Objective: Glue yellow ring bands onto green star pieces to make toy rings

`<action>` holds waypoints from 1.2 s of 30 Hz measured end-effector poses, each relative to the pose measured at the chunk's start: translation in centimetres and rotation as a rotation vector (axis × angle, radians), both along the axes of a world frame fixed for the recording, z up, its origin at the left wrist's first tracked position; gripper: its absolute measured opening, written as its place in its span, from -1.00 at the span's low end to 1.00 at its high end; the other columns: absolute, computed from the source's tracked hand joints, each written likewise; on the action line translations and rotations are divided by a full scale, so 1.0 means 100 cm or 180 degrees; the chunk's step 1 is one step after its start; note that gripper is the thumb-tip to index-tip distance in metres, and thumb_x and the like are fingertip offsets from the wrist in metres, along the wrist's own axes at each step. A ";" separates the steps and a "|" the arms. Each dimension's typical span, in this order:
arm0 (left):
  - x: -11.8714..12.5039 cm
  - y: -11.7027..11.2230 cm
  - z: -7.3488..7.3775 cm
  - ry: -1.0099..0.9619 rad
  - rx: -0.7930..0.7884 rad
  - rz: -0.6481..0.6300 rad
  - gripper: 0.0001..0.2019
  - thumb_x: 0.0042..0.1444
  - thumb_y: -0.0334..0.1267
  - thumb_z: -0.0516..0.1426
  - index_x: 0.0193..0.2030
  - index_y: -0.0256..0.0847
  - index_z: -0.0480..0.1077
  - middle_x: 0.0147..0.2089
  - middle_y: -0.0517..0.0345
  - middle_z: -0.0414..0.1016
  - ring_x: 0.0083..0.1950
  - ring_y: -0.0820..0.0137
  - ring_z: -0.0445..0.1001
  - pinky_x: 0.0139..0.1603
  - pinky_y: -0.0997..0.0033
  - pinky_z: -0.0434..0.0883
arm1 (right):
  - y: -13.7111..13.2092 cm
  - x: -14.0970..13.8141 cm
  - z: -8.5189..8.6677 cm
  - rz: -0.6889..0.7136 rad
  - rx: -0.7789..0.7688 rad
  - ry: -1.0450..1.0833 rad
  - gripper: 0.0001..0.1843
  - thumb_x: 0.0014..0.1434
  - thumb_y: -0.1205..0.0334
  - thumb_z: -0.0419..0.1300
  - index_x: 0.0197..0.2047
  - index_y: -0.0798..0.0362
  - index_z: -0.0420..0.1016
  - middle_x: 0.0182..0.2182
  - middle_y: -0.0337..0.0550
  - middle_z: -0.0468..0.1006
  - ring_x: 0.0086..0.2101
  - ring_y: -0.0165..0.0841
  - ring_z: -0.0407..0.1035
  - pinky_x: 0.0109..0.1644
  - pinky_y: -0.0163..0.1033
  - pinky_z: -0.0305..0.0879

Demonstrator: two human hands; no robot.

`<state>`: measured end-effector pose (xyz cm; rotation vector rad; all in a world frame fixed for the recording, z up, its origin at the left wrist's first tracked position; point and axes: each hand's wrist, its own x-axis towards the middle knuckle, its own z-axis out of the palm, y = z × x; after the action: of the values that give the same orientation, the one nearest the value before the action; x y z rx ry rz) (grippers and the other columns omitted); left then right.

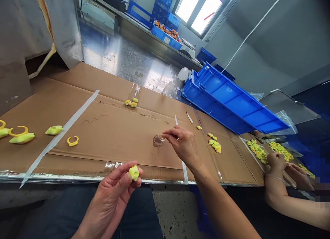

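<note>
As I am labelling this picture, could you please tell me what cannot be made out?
In the head view:
Back of the yellow-green piece: hidden, turned into the left hand.
Whatever the right hand may pinch: hidden by the hand itself.
Rest of the leftmost yellow ring: cut off by the left edge.

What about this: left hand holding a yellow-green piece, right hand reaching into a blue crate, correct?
The right hand isn't in a blue crate: the head view shows it at a small clear dish. The left hand does hold the yellow-green piece.
</note>
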<state>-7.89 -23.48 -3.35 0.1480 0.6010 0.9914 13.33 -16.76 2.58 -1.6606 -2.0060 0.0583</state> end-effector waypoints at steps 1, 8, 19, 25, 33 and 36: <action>0.000 0.000 0.000 0.0004 0.0002 0.0007 -0.74 -0.08 -0.28 0.34 -0.20 -0.26 0.57 -0.28 0.03 0.61 -0.32 0.45 0.49 -0.19 0.56 0.47 | 0.000 0.000 -0.001 0.0003 -0.0009 0.0016 -0.87 0.13 0.39 0.26 -0.41 0.01 0.59 -0.50 -0.25 0.48 -0.47 -0.37 0.37 -0.36 -0.32 0.20; -0.001 -0.001 -0.001 0.0013 0.0048 -0.0050 -0.77 -0.05 -0.27 0.32 -0.21 -0.25 0.57 -0.28 0.06 0.60 -0.32 0.47 0.47 -0.19 0.56 0.45 | -0.001 0.000 -0.002 0.0007 -0.0094 0.0294 -0.87 0.11 0.40 0.26 -0.42 0.03 0.60 -0.53 -0.26 0.44 -0.48 -0.39 0.34 -0.36 -0.31 0.16; 0.001 -0.002 -0.001 0.0161 0.0043 -0.0013 -0.76 -0.03 -0.34 0.30 -0.17 -0.23 0.56 -0.21 0.00 0.62 -0.34 0.45 0.50 -0.25 0.56 0.47 | -0.006 0.004 0.020 -0.0265 -0.0647 0.1711 -0.83 0.06 0.17 0.27 -0.43 0.11 0.56 -0.65 -0.27 0.41 -0.59 -0.43 0.28 -0.52 -0.34 0.21; 0.004 -0.002 0.002 0.0267 0.0122 0.0060 -0.80 -0.09 -0.28 0.33 -0.26 -0.25 0.59 -0.30 -0.03 0.62 -0.42 0.46 0.47 -0.37 0.56 0.43 | -0.001 0.010 0.016 -0.0356 -0.0692 0.2220 -0.80 -0.02 0.13 0.32 -0.44 0.13 0.56 -0.62 -0.23 0.44 -0.58 -0.43 0.27 -0.49 -0.31 0.25; 0.004 -0.003 0.006 0.0414 0.0068 0.0000 -0.72 -0.15 -0.35 0.36 -0.21 -0.24 0.59 -0.21 0.01 0.62 -0.38 0.48 0.49 -0.26 0.60 0.46 | 0.004 0.012 0.002 -0.0431 -0.0788 0.2305 -0.77 -0.07 0.11 0.35 -0.46 0.13 0.56 -0.64 -0.25 0.41 -0.58 -0.44 0.24 -0.50 -0.33 0.20; 0.002 -0.003 0.005 0.0441 0.0124 -0.0103 -0.74 -0.10 -0.35 0.34 -0.19 -0.23 0.58 -0.18 0.02 0.61 -0.36 0.48 0.50 -0.23 0.59 0.45 | 0.003 0.013 0.000 -0.0442 -0.0820 0.2260 -0.76 -0.06 0.10 0.35 -0.47 0.13 0.56 -0.63 -0.24 0.41 -0.57 -0.43 0.25 -0.49 -0.33 0.20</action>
<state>-7.66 -23.77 -2.88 0.2617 0.7041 0.9669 14.67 -16.41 2.58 -1.6140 -1.3795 0.7701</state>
